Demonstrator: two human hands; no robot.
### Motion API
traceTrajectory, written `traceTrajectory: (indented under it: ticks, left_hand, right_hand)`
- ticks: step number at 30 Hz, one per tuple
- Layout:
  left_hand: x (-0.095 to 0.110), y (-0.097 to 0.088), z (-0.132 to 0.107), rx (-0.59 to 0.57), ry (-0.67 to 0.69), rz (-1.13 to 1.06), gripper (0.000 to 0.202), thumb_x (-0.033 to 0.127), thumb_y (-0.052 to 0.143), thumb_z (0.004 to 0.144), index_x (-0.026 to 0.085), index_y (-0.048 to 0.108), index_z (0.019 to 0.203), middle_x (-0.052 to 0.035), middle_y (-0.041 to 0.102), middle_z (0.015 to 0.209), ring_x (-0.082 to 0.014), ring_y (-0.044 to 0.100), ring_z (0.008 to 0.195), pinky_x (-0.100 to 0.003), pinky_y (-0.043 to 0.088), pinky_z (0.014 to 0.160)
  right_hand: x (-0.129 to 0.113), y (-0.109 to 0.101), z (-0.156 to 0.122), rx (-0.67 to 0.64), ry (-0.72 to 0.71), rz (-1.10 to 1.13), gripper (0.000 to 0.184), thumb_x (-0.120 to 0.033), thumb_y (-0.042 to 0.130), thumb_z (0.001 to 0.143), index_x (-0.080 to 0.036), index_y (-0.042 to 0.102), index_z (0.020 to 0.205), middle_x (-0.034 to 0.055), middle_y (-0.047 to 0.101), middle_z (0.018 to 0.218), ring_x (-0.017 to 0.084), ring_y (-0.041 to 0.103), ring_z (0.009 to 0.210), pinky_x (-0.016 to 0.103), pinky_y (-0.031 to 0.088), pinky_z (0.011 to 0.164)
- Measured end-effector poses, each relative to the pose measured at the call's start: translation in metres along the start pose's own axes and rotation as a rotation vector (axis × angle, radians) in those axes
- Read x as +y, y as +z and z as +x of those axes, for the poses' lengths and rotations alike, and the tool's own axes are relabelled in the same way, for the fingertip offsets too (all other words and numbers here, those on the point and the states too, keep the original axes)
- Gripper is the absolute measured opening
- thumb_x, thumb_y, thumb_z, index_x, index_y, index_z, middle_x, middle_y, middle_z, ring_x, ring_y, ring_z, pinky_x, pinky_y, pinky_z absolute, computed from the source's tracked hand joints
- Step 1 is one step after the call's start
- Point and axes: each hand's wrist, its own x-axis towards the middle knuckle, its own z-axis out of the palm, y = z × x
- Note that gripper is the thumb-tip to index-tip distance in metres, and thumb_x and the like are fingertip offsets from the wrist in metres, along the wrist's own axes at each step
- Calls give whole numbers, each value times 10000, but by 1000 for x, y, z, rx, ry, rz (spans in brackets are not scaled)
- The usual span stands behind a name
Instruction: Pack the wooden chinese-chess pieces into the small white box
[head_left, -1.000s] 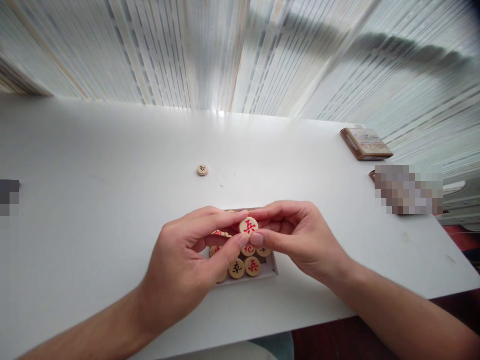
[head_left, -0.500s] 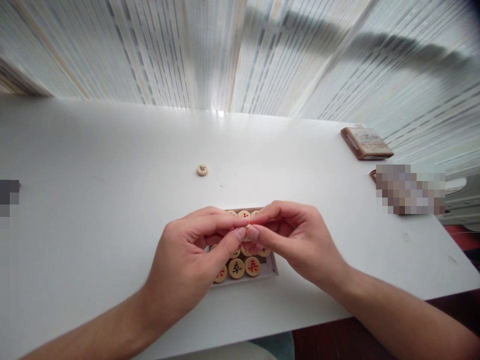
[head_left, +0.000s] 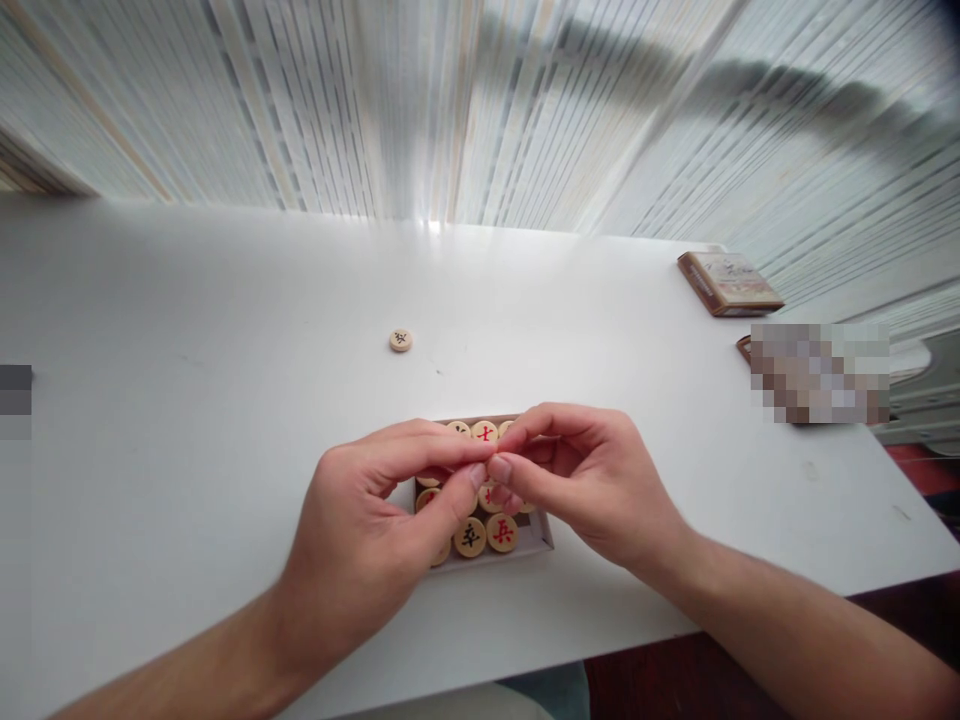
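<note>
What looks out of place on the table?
One round wooden piece lies alone on the white table, well apart from the box that holds the other pieces.

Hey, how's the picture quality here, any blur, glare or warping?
Head view: the striped wall streaks and bends toward the edges; a dark shadow arcs across its upper right. Head view: glare at the far edge of the white table; left hand, right hand and tray of xiangqi pieces look sharp; pixelated patches at both sides.
</note>
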Motion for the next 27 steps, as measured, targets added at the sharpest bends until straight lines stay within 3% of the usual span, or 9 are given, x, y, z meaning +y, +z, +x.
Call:
traceTrajectory:
  ticks: [4, 10, 14, 20, 27]
  left_hand:
    - [1, -1, 1, -14, -57, -26, 241, 122, 831, 906, 311, 914, 1031, -5, 881, 994, -161, 825, 894, -188, 670, 781]
    - [2, -4, 7, -85, -249, -317, 173, 189, 853, 927, 293, 910, 1053, -24, 891, 1044, -198, 858, 964, -220, 706, 857]
    - [-2, -4, 8, -139, -329, -454, 216, 172, 861, 927, 277, 897, 1112, -39, 893, 1023, -205, 868, 926, -238, 711, 869]
    - [-4, -5, 9, -105, -335, -486, 207, 177, 874, 925, 284, 892, 1101, -24, 894, 1010, -173, 867, 900, -190, 701, 839]
    - [-1, -6, 8, -100, -323, -423, 205, 204, 873, 926, 283, 894, 1114, -32, 893, 1007, -210, 870, 930, -236, 715, 859]
  right_hand:
    - [0, -2, 1, -28, 7, 8, 284, -284, 1058, 668, -181, 863, 848, 56, 820, 745, 162, 753, 644, 237, 643, 594]
    - [5, -10, 5, -102, 31, 96, 211, -296, 1002, 780, -214, 895, 943, 64, 865, 888, 137, 778, 683, 233, 677, 687]
    - [6, -12, 6, -112, 22, 108, 177, -275, 966, 836, -223, 901, 992, 56, 867, 857, 136, 787, 689, 228, 679, 698]
    - [4, -11, 6, -130, 20, 86, 293, -299, 982, 812, -235, 902, 1087, 65, 866, 823, 160, 799, 667, 239, 688, 653]
    - [1, -8, 6, -144, 29, 87, 391, -272, 1015, 759, -255, 893, 1131, 65, 880, 902, 190, 821, 771, 292, 705, 757]
